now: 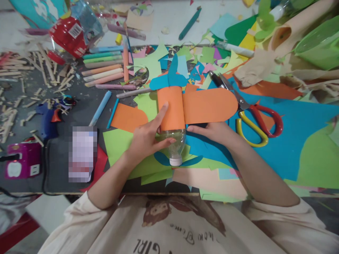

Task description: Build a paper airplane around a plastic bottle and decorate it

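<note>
A clear plastic bottle [176,141] lies on the papers, its white cap [176,161] toward me. Orange paper [171,106] wraps its body, and blue paper blades [168,79] stand at its far end. My left hand [147,138] is closed around the bottle's left side, index finger along the orange wrap and thumb near the neck. To the right sticks out a round-ended orange paper wing [212,106]. Under its near edge is my right hand [215,133], thumb stretched toward the bottle; the other fingers are hidden by the wing. Blue paper strips [192,161] lie beside the cap.
Red-and-yellow-handled scissors [255,118] lie right on a blue sheet [278,151]. Left are a phone [82,154], a blue glue gun [47,120], a purple box [23,160] and wood sticks [46,65]. Markers [104,67], paper scraps [206,54] and a green basket [321,44] lie farther back.
</note>
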`<state>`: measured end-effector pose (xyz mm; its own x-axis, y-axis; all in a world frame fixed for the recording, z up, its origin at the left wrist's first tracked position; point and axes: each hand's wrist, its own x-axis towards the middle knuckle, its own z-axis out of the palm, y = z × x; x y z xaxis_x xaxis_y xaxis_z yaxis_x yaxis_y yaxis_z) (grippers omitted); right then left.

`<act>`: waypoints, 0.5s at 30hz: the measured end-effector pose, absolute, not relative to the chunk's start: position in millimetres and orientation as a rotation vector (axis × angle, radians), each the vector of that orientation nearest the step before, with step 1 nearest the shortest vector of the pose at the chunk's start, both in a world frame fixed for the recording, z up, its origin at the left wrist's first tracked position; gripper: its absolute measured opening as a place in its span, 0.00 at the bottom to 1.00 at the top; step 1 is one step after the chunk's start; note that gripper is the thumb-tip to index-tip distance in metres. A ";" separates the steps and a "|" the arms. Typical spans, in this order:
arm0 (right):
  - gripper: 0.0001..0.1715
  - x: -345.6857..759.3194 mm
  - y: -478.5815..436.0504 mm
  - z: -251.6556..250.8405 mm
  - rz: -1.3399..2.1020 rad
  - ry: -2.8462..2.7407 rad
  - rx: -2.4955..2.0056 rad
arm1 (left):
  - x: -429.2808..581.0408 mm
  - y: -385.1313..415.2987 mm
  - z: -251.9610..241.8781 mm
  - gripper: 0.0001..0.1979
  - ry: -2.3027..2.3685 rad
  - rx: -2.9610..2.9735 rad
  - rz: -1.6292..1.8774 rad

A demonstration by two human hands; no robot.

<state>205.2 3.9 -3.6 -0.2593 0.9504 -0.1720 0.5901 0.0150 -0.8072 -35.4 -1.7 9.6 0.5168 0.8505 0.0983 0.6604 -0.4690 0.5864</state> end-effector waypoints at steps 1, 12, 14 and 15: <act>0.43 204.9 3.9 -3.8 1.143 -1.877 -1.555 | -35.4 -1.6 9.4 0.44 1.230 2.274 0.534; 0.39 202.7 5.3 -2.3 1.107 -1.911 -1.527 | -35.9 -1.3 7.6 0.44 1.234 2.312 0.578; 0.41 202.4 5.2 -1.9 1.121 -1.889 -1.531 | -35.8 -1.2 7.7 0.44 1.232 2.313 0.575; 0.42 202.4 5.0 -2.0 1.131 -1.878 -1.534 | -35.7 -1.1 7.7 0.44 1.230 2.314 0.577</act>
<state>202.4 5.0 -2.0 -0.2712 0.9518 -0.1433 0.5718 0.0395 -0.8194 -35.7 -1.1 7.7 0.5138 0.8448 0.1492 0.6548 -0.4985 0.5681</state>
